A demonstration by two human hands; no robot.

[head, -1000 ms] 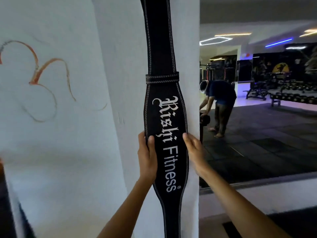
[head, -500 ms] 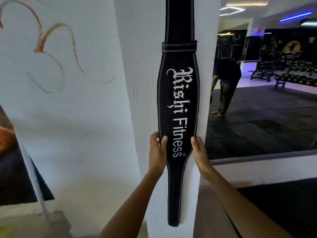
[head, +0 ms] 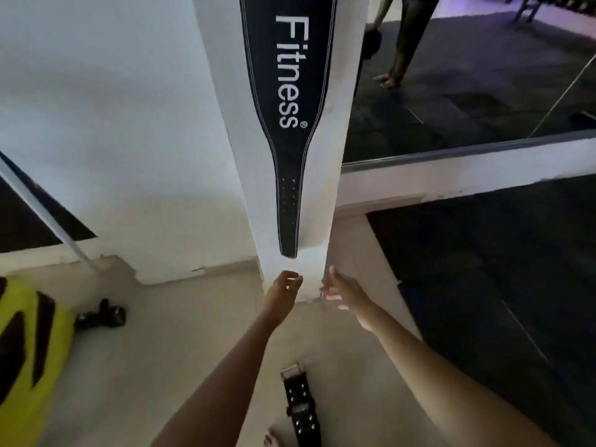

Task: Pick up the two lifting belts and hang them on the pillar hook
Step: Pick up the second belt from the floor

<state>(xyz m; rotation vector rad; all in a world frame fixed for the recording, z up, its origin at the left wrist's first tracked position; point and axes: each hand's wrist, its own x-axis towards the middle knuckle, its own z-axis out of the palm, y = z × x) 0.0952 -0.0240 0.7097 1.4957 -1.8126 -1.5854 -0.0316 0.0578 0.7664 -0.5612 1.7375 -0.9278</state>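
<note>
Black belt hangs on pillar; both hands below, empty.

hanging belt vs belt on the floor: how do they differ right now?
The hanging belt lies vertical against the white pillar; the floor belt lies flat on the tiles. The hanging belt shows white "Fitness" lettering; the floor belt shows none. The hanging belt's tapered holed tip is in view; the floor belt's metal buckle end is. Both are black, and neither hand touches either.

A yellow-and-black bag lies on the floor at near left, a small black object just beside it, a wall mirror far right.
</note>
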